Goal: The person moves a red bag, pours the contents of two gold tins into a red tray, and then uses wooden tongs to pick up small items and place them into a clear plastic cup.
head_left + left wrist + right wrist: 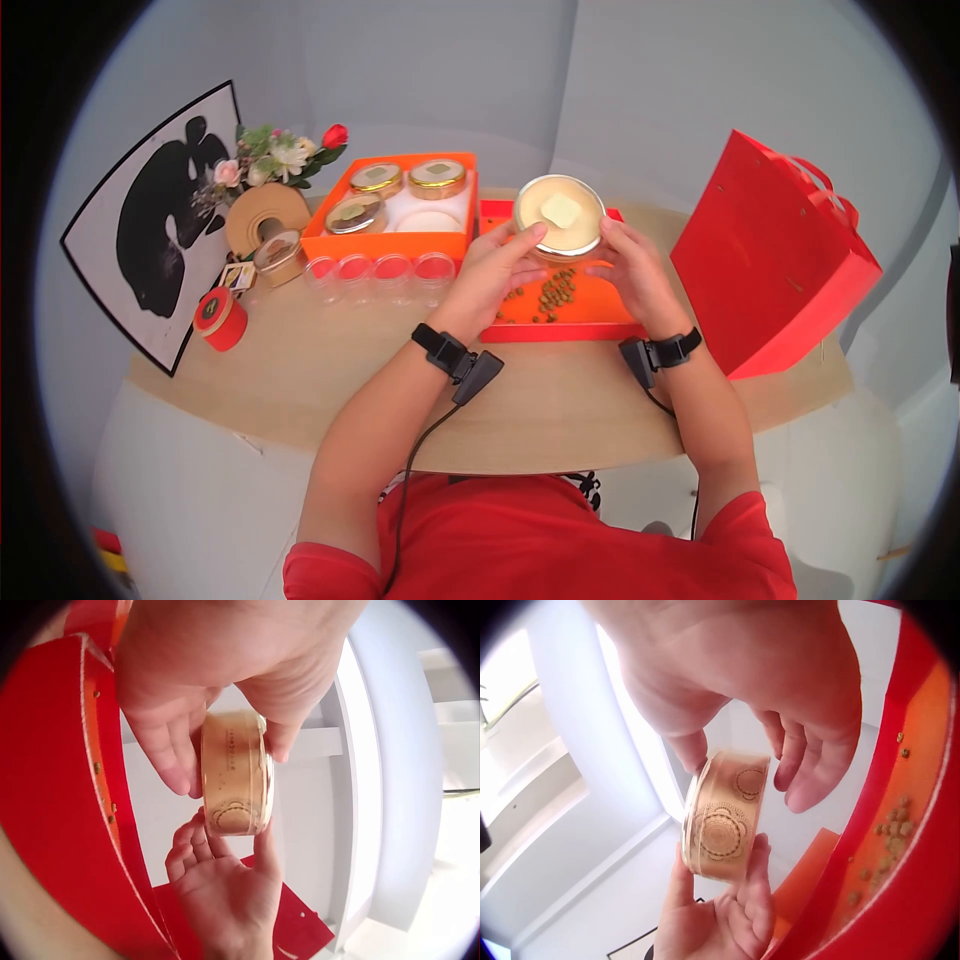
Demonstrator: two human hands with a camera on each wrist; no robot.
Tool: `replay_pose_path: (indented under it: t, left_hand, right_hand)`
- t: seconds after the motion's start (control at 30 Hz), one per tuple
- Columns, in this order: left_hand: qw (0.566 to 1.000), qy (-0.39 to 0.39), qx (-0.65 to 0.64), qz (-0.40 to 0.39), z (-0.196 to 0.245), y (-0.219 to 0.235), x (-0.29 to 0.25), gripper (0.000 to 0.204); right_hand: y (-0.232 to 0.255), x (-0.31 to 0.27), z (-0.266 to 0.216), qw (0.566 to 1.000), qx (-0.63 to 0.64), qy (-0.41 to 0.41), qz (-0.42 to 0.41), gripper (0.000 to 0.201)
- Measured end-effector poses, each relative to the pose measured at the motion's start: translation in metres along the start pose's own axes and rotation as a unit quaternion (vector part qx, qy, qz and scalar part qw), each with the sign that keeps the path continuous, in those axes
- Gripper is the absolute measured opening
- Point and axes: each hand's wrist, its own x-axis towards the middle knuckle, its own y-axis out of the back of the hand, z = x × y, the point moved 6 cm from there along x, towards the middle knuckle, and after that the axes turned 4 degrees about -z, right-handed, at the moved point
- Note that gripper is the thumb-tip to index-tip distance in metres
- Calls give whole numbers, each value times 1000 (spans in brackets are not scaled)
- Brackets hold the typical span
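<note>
Both hands hold a round canister [575,235] up in front of the body, its lid tilted toward the head camera. The lid has a silvery-gold rim and a pale square label [561,211]. Gold patterned print covers the canister's side [724,825] in the right wrist view. My left hand [492,278] grips its left edge, thumb on the lid rim and fingers behind. From the other side my right hand [642,280] pinches it the same way. Below the canister lies a shallow red tray [560,332] with an orange floor, scattered with small brownish-green pellets [556,292].
An orange box [385,246] at back left holds three gold-lidded canisters in white foam. Before it stands a row of clear cups [390,270]. Further left are a tan roll [268,215], another canister [280,258], a red tin [220,318] and flowers [290,155]. A red bag [770,270] stands right.
</note>
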Motion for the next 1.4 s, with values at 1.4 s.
replay_pose_path:
  t: [1.4]
  left_hand:
    - [934,-178,-55,307,133,279,-107,29]
  right_hand:
    - [-191,208,38,694,-699,-21,-171,52]
